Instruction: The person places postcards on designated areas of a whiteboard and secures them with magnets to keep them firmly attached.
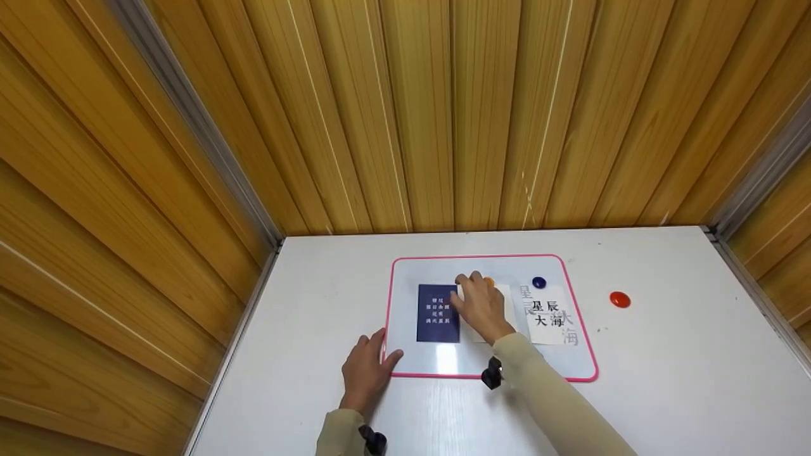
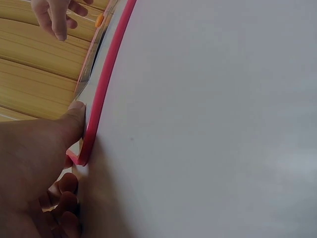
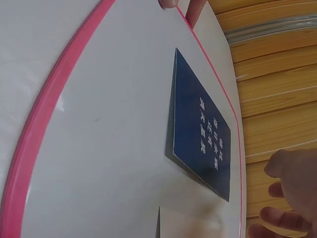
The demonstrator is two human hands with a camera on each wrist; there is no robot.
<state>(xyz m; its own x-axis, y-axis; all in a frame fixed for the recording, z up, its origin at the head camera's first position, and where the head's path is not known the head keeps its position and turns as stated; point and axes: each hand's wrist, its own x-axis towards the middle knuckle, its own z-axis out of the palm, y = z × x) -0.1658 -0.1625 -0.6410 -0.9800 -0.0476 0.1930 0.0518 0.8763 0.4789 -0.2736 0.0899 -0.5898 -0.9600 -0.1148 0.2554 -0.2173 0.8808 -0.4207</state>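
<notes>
A whiteboard (image 1: 507,269) with a pink rim lies on the table. My left hand (image 1: 364,373) grips its lower left corner; the left wrist view shows the thumb (image 2: 74,116) on the rim and the other fingers beyond the edge. My right hand (image 1: 481,310) hovers over the board's middle, fingers loosely bent and holding nothing, as the right wrist view shows. Beneath it is a pale card (image 3: 173,225), largely covered in the head view. An orange magnet (image 1: 490,281) peeks out by the fingertips. To the left lies a dark blue card (image 1: 437,316) with white characters.
On the board's right side, a dark blue round magnet (image 1: 539,282) sits at the top of a white card (image 1: 548,332) with black and grey characters. A red round magnet (image 1: 620,299) rests on the table (image 1: 671,354) to the right. Wood-patterned walls (image 1: 418,114) enclose the table.
</notes>
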